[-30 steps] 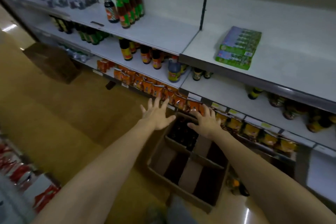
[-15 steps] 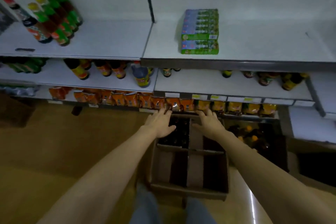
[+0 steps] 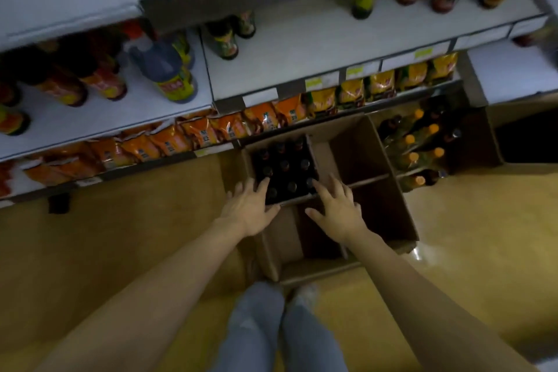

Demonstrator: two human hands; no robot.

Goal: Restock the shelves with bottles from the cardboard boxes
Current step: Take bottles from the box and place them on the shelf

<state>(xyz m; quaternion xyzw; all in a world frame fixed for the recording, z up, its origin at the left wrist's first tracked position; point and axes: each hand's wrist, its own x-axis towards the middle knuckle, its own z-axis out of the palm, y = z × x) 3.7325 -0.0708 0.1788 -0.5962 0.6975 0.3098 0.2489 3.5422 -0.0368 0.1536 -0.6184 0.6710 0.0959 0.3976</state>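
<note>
An open cardboard box (image 3: 389, 190) with inner dividers stands on the floor in front of the shelves. Its far-left compartment holds several dark bottles (image 3: 285, 167) seen from above. My left hand (image 3: 249, 210) hovers at that compartment's near-left corner, fingers spread, tips over the bottle caps. My right hand (image 3: 338, 208) is at its near-right corner, fingers apart and reaching onto the bottles. Neither hand holds anything. The other compartments look empty.
A second box (image 3: 477, 142) of orange-capped bottles (image 3: 413, 148) sits to the right. White shelves (image 3: 302, 48) carry scattered sauce bottles (image 3: 169, 75); orange and yellow packets (image 3: 211, 133) line the lowest shelf. My legs (image 3: 271, 329) stand just behind the box.
The view has tilted down and come closer to the box. Both hands have dropped from the box's far rim onto the dark bottles in the far-left compartment.
</note>
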